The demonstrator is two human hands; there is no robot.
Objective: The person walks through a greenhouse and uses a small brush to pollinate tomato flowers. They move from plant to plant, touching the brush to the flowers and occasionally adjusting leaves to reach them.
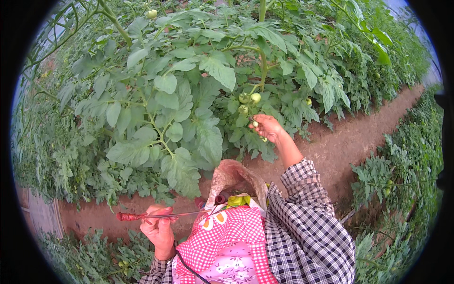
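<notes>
My right hand (268, 128) reaches low into a tomato plant, its fingertips pinched on the lower end of a tomato truss. A small pale green tomato (255, 124) shows against the fingers, and a little dark thing at the fingertips is too small to name. Just above hang several larger green tomatoes (255, 98) on the same cluster. Out to the left, my left hand (159, 227) grips a thin stick (184, 214) with a red-wrapped end (129, 216). The stick points right, across the front of my checked apron (234, 222).
An open, soil-stained bag (232, 168) sits at my waist, holding a dark cylindrical object (222, 197) and yellow-green plastic (238, 201). A thick tomato stem (264, 67) rises behind the cluster. Broad leaves (209, 138) crowd between my hands. A bare soil path (358, 131) runs between plant rows.
</notes>
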